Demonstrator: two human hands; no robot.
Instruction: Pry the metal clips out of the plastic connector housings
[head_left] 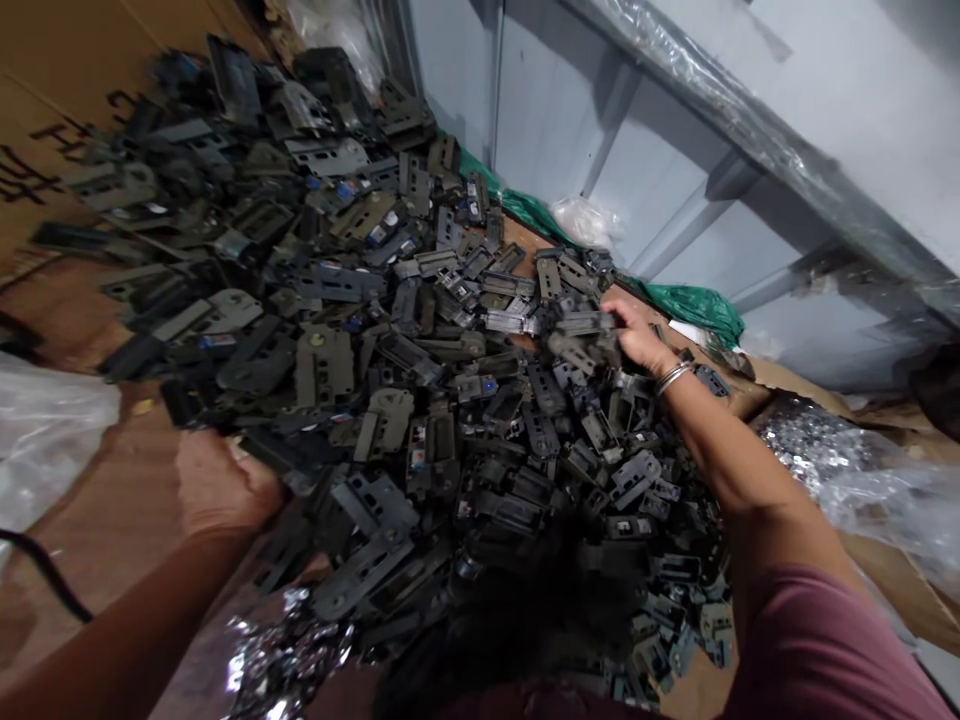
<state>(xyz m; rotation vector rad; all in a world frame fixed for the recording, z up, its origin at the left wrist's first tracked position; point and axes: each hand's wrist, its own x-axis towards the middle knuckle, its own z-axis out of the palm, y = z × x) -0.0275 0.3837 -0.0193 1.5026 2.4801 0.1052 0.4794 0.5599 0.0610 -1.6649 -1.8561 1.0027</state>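
A large heap of dark grey slotted metal brackets (325,366) spreads before me, some with small blue or white labels. My right hand (637,338), with bangles at the wrist, is at the heap's far right side. Its fingers are closed at the end of a grey metal bracket (581,323), which is smeared by motion. At the heap's left edge is my left hand (223,482), beside a dark bracket (187,402). The left fingers are blurred and partly hidden, so their grip does not show.
A cardboard panel (67,90) with black writing stands at the left. Grey metal sheeting (547,100) borders the far side, with green plastic (697,308) along its foot. Small shiny pieces lie in a clear bag (814,445) at the right and in a pile (281,655) nearby.
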